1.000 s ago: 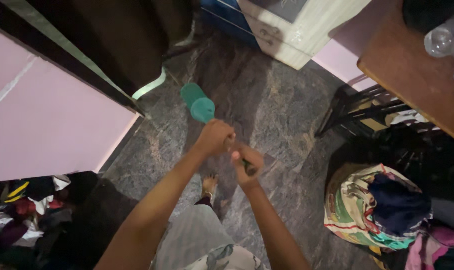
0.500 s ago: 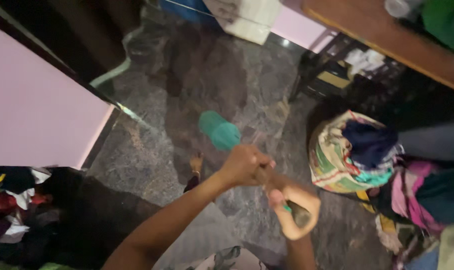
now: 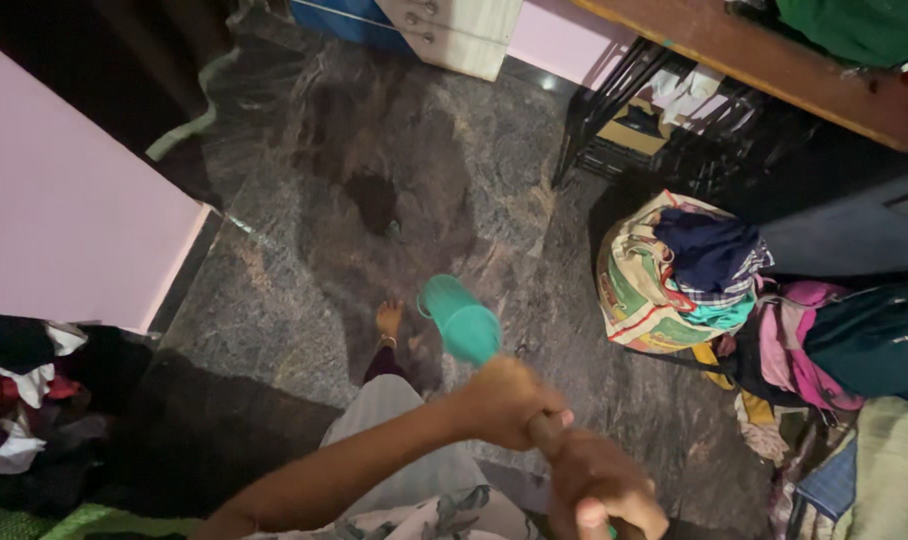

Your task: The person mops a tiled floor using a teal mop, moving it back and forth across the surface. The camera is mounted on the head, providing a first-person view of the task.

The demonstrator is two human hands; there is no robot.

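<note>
Left hand (image 3: 507, 402) closed around a brown stick (image 3: 546, 432), just below its green head (image 3: 461, 320). Right hand (image 3: 602, 487) closed on same stick lower down, touching left hand, near bottom edge of view. Green head hangs over stone floor (image 3: 274, 300), beside a bare foot (image 3: 388, 320). Cloth bag w/ clothes (image 3: 674, 270) at floor's right side, black rack (image 3: 664, 120) behind it.

Open stone floor (image 3: 454, 170) lies ahead of the hands. Obstacles: pink wall (image 3: 64, 210) at left, clothes bag (image 3: 674, 270) and black rack (image 3: 654, 120) at right, white cabinet (image 3: 454, 30) beyond.
</note>
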